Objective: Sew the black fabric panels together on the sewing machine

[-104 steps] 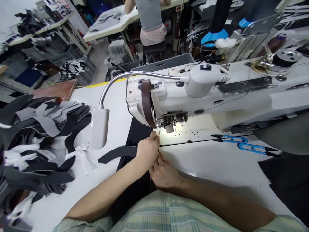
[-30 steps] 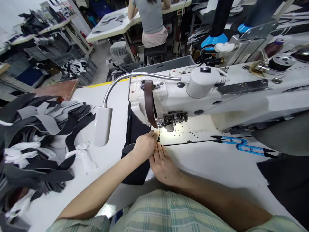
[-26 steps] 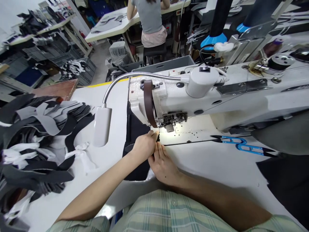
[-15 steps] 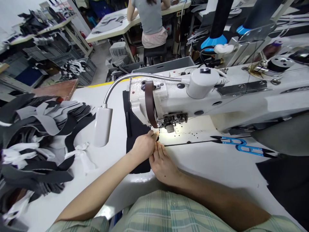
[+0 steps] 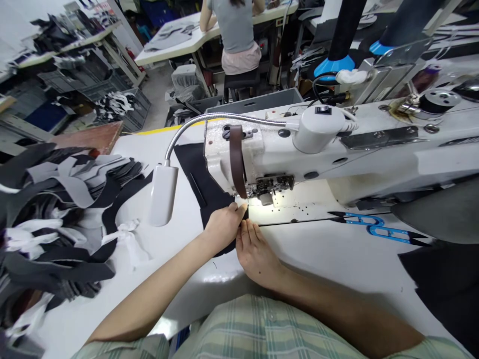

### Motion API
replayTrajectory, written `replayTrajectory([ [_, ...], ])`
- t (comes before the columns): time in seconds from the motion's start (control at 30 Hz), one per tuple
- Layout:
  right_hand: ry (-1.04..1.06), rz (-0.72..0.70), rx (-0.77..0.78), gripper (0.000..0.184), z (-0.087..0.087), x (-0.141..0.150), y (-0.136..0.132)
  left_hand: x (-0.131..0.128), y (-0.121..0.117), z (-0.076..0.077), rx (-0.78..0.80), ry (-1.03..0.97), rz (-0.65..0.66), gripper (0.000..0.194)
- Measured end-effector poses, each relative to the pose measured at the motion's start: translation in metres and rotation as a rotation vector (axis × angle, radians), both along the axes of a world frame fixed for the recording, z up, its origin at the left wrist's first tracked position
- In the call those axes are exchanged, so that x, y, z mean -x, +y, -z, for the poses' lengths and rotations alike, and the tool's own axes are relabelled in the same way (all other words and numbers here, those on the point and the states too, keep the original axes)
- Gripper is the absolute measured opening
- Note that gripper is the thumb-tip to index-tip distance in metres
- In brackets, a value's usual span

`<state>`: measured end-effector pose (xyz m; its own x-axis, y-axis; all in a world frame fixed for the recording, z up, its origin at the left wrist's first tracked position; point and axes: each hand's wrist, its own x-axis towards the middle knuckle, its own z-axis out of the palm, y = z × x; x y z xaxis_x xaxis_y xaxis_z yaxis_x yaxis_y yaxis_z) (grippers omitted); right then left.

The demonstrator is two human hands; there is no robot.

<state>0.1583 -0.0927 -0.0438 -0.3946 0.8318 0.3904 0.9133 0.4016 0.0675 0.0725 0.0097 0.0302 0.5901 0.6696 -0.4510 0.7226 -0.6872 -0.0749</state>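
A black fabric piece (image 5: 204,182) lies on the sewing machine's bed, partly under the machine head, its right edge at the lit needle area (image 5: 247,195). Close to the presser foot, my left hand (image 5: 223,227) is closed on the fabric, thumb and fingers pressed together near that edge. My right hand (image 5: 259,254) rests just below, its fingers stretched out flat at the fabric's right edge, fingertips almost meeting the left hand. The spot right under the needle is partly hidden by my fingers and a brown strap (image 5: 237,162).
A gooseneck lamp (image 5: 163,195) hangs left of the sewing machine (image 5: 269,144). Blue thread snips (image 5: 389,234) lie to the right, near dark fabric (image 5: 445,294). Piled grey and black strips (image 5: 75,184) cover the table's left side. Beyond, a person (image 5: 237,35) sits at another table.
The black fabric has turned under the machine head: its far end has swung left and its near end has drawn in toward my hands. Both hands stay by the needle.
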Motion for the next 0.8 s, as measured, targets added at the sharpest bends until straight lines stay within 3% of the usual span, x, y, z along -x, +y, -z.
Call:
replayTrajectory([
  [0.13, 0.113, -0.121, 0.142, 0.036, 0.000, 0.006, -0.005, 0.002, 0.003, 0.004, -0.022, -0.066, 0.001, 0.040],
  [0.27, 0.226, -0.273, 0.328, 0.059, 0.001, 0.011, -0.004, 0.004, 0.006, 0.012, -0.083, -0.175, 0.021, 0.033],
  [0.5, 0.185, -0.228, 0.331, 0.068, -0.002, 0.011, 0.007, 0.009, 0.017, 0.026, -0.165, -0.299, 0.112, 0.026],
  [0.8, 0.150, -0.119, 0.322, 0.066, -0.013, 0.012, 0.023, 0.012, 0.033, 0.029, -0.192, -0.248, 0.263, 0.027],
])
